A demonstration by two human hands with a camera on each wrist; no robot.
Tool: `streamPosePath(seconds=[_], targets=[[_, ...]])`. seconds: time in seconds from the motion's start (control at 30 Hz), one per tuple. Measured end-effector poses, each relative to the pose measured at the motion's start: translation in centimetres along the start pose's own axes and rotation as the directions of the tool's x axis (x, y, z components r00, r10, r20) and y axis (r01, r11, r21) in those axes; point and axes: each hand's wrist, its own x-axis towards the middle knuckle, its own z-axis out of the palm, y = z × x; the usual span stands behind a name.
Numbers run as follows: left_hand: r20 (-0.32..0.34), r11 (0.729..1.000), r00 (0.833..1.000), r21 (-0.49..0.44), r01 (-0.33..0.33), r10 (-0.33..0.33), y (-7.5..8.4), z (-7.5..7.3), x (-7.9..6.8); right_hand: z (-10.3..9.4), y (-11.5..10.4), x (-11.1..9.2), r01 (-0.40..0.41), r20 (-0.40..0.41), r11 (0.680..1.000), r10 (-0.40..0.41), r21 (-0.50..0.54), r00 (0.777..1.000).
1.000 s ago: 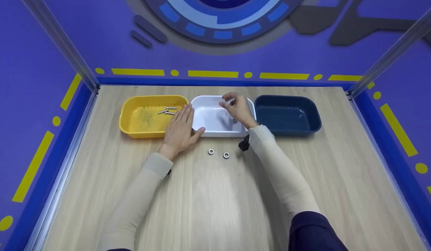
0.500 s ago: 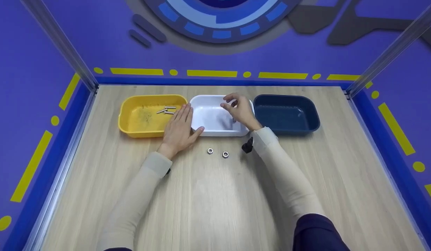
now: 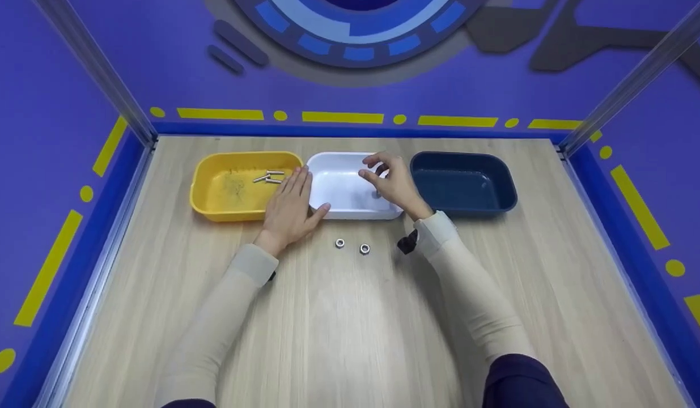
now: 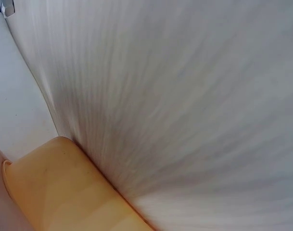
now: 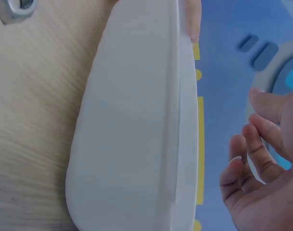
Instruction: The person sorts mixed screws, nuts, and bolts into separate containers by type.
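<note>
My left hand lies with straight fingers across the adjoining rims of the yellow tray and the white tray, thumb spread to the right. Over the white tray's right side hovers my right hand, its fingers loosely bent and the thumb apart from them; nothing shows between them in the right wrist view. Below that hand, a small metal piece shows inside the white tray, partly hidden. Several metal bolts lie in the yellow tray. On the wooden table sit a smaller nut and a larger nut.
A dark blue tray stands at the right end of the row of trays. Blue-purple panels with yellow marks rise behind and at both sides. The wooden tabletop stretches between my forearms.
My right wrist and forearm have shifted slightly to the right, the fingers keeping nearly the same bend. My left hand stays on the rims, and the trays, bolts and nuts keep their places.
</note>
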Motion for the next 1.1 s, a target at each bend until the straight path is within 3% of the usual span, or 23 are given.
streamPosePath(seconds=[0.23,0.6,1.1], targets=[[0.012,1.0,1.0,0.023,0.005,-0.006,-0.1,0.1,0.0,0.3,0.0,-1.0,0.067,-0.016,0.997,-0.068,-0.04,0.998],[-0.008,1.0,1.0,0.0,-0.003,0.003,0.0,0.3,-0.4,0.5,0.2,-3.6,0.127,-0.021,0.991,-0.126,0.037,0.992],[-0.022,1.0,1.0,-0.006,0.001,-0.001,0.0,0.1,-0.1,1.7,0.1,-7.0,0.104,-0.055,0.988,-0.098,0.112,0.994]])
